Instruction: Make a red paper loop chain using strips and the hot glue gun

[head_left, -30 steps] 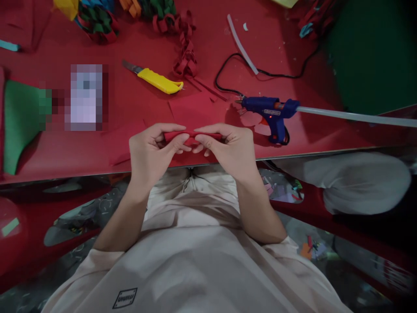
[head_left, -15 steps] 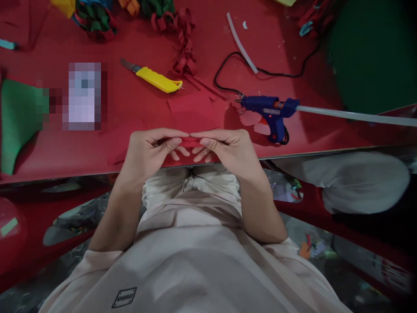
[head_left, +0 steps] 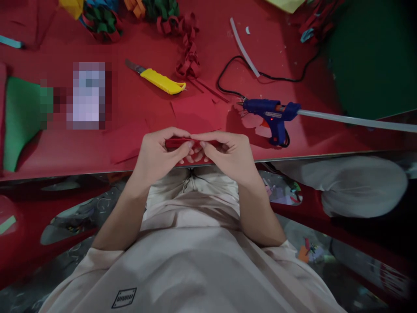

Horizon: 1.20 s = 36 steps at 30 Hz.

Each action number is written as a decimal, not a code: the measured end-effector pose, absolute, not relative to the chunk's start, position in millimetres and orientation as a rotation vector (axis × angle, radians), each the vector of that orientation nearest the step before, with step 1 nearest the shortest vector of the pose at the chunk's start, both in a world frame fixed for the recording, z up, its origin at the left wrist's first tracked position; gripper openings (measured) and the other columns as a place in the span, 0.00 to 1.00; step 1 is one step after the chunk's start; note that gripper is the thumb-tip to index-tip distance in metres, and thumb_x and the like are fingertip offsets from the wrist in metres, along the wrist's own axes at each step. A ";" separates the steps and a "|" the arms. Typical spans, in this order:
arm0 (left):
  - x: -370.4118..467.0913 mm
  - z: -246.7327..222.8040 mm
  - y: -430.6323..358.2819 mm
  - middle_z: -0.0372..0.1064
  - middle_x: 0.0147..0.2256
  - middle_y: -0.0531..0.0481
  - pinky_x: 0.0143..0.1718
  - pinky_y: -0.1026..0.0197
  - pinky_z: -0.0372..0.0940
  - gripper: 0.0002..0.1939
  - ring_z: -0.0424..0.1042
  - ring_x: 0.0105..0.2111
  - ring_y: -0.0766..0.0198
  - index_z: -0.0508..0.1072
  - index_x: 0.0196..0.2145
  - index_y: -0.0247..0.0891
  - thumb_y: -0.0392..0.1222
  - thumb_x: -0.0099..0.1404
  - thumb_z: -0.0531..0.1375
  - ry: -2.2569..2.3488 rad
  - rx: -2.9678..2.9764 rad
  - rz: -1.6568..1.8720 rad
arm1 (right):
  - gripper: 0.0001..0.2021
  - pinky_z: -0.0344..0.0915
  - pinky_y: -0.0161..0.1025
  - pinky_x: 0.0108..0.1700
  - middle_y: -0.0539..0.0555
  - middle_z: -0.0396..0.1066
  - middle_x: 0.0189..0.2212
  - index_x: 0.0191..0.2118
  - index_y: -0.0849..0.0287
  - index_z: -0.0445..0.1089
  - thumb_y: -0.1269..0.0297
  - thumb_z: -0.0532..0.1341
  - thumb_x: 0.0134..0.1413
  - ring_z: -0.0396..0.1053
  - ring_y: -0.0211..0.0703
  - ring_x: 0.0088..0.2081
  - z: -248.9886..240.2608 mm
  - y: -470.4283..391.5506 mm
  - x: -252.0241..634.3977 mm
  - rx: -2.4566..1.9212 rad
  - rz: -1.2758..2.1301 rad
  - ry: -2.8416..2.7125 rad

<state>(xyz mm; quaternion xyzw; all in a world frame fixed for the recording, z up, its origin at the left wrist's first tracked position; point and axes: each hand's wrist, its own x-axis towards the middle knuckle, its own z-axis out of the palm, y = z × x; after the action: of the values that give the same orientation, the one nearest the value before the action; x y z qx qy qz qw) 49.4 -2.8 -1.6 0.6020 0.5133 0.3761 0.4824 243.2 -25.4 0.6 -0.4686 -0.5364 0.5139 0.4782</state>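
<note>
Near the table's front edge, my left hand (head_left: 159, 152) and my right hand (head_left: 230, 152) meet, thumbs and fingertips pinching a narrow folded strip of red paper (head_left: 174, 142). Part of the strip is hidden behind the fingers. Flat red paper sheets (head_left: 195, 114) lie just beyond my hands. A yellow utility knife (head_left: 163, 81) with its blade out rests farther back. To the right, a blue glue gun (head_left: 273, 114) with a small red light lies on its side, a long clear glue stick (head_left: 352, 121) in its rear.
Curled red paper chains (head_left: 189, 48) lie at the back of the red table (head_left: 130, 100). A loose glue stick (head_left: 244, 48) is near a black cable (head_left: 286, 79). Green paper (head_left: 21, 117) and a pixelated object (head_left: 86, 95) sit left. A person's leg (head_left: 361, 184) is at the right.
My left hand has slid right along the red strip, its thumb now closer to my right thumb, and more strip shows inside the left hand. The view has shifted slightly.
</note>
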 end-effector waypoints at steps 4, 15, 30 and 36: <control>47.2 6.8 -4.2 0.80 0.32 0.48 0.25 0.65 0.73 0.12 0.80 0.27 0.62 0.81 0.47 0.41 0.45 0.68 0.63 1.123 1.388 0.843 | 0.12 0.78 0.34 0.37 0.51 0.83 0.35 0.48 0.57 0.82 0.64 0.63 0.64 0.81 0.37 0.34 1.5 -25.1 249.2 -1.152 1.247 -1.348; 53.4 8.1 -7.0 0.81 0.34 0.48 0.31 0.63 0.78 0.15 0.82 0.29 0.61 0.80 0.45 0.40 0.50 0.65 0.70 1.197 1.423 0.906 | 0.11 0.78 0.36 0.39 0.52 0.83 0.35 0.45 0.57 0.81 0.60 0.70 0.60 0.80 0.39 0.34 0.6 -26.0 249.1 -1.187 1.167 -1.332; 40.2 16.8 -17.0 0.83 0.40 0.51 0.39 0.63 0.78 0.12 0.84 0.37 0.61 0.84 0.46 0.47 0.48 0.74 0.61 1.203 1.816 0.852 | 0.10 0.73 0.35 0.36 0.51 0.82 0.28 0.36 0.55 0.82 0.58 0.65 0.66 0.79 0.41 0.31 1.6 -34.1 250.1 -1.312 0.948 -1.574; 30.0 12.8 -19.3 0.83 0.42 0.47 0.45 0.60 0.79 0.15 0.84 0.42 0.58 0.78 0.54 0.43 0.50 0.75 0.59 1.030 1.522 0.773 | 0.12 0.70 0.33 0.28 0.49 0.77 0.23 0.38 0.58 0.80 0.57 0.63 0.68 0.74 0.36 0.22 -0.7 -37.2 255.3 -1.294 1.080 -1.503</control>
<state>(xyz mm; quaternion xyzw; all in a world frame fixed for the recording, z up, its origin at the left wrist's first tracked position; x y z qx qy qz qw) 30.0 -19.3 12.8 0.6410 0.4340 0.3256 0.5430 255.3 -37.2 -0.7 -0.5179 -0.6016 0.4324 0.4276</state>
